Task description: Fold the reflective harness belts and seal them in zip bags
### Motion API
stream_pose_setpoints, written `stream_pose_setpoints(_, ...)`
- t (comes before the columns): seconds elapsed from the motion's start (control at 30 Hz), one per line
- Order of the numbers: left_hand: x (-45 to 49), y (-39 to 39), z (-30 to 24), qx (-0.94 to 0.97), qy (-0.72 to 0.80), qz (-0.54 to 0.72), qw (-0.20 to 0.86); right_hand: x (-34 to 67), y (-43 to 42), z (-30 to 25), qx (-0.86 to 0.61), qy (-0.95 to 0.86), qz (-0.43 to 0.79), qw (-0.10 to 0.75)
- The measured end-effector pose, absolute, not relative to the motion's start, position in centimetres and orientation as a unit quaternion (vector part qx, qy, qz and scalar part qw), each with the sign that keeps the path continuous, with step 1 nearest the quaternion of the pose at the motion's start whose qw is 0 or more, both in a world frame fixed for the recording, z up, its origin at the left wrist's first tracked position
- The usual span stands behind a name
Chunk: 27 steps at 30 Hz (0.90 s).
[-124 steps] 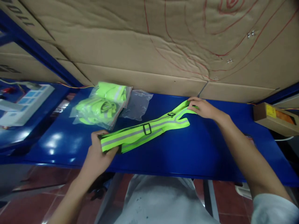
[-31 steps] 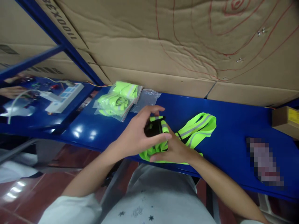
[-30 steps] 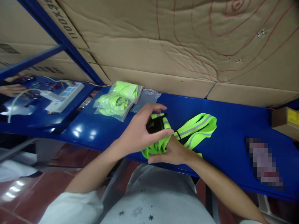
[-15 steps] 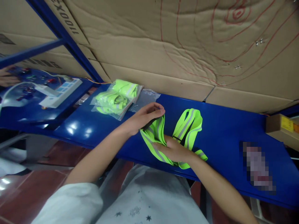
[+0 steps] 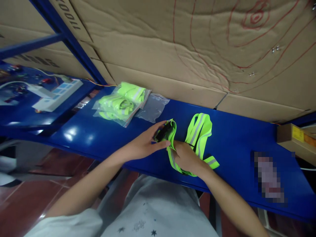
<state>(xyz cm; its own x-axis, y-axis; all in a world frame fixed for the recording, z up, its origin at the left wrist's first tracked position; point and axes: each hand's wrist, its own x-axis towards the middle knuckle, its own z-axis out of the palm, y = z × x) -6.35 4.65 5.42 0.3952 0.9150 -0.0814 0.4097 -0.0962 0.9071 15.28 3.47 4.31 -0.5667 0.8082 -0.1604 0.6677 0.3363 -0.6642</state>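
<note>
A neon yellow-green reflective strap point(image 5: 172, 158) with a grey stripe is bunched between my two hands, above the blue table. My left hand point(image 5: 148, 140) grips its looped, folded end, where a black part shows between thumb and fingers. My right hand point(image 5: 185, 156) is closed round the strap on the other side, its fingertips partly hidden by the material. More of the neon webbing point(image 5: 201, 131) lies in loose loops on the table just beyond my right hand, with a short end point(image 5: 211, 162) sticking out near the wrist. Whether it joins the held part is hidden.
Clear bags of rolled neon straps point(image 5: 118, 105) lie at the back left, beside a flat clear plastic bag point(image 5: 154, 107). A white power strip point(image 5: 58, 95) sits further left. On the right are a cardboard box point(image 5: 291, 138) and a pixelated item point(image 5: 269, 177). Cardboard point(image 5: 148, 59) walls the back.
My left hand has turned and lowered, with the thumb now across the strap's near side. The wide strap loop between my hands has been drawn in smaller. Another person's hand at far left has left view.
</note>
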Motion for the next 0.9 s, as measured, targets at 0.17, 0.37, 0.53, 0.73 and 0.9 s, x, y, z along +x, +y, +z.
stream_pose_setpoints(0.17,-4.9,4.4,5.5,0.701,0.501,0.323,0.392,15.3,3.3,4.6,-0.477,-0.803,0.342,0.099)
stream_pose_setpoints(0.37,-5.5,4.4,8.0,0.719,0.524,0.358,0.285,17.8,4.9,5.3,-0.366,-0.73,0.531,0.225)
stream_pose_setpoints(0.53,-5.1,4.0,9.9,0.783,0.447,0.339,0.269,18.8,5.8,5.8,-0.32,-0.648,0.603,0.337)
stream_pose_setpoints(0.73,-1.0,3.1,9.5,0.712,0.414,0.486,0.292,16.3,3.7,4.9,-0.361,-0.678,0.451,0.455)
stream_pose_setpoints(0.9,2.0,2.4,7.2,0.577,0.361,0.594,0.429,15.6,2.2,4.6,-0.383,-0.738,0.347,0.434)
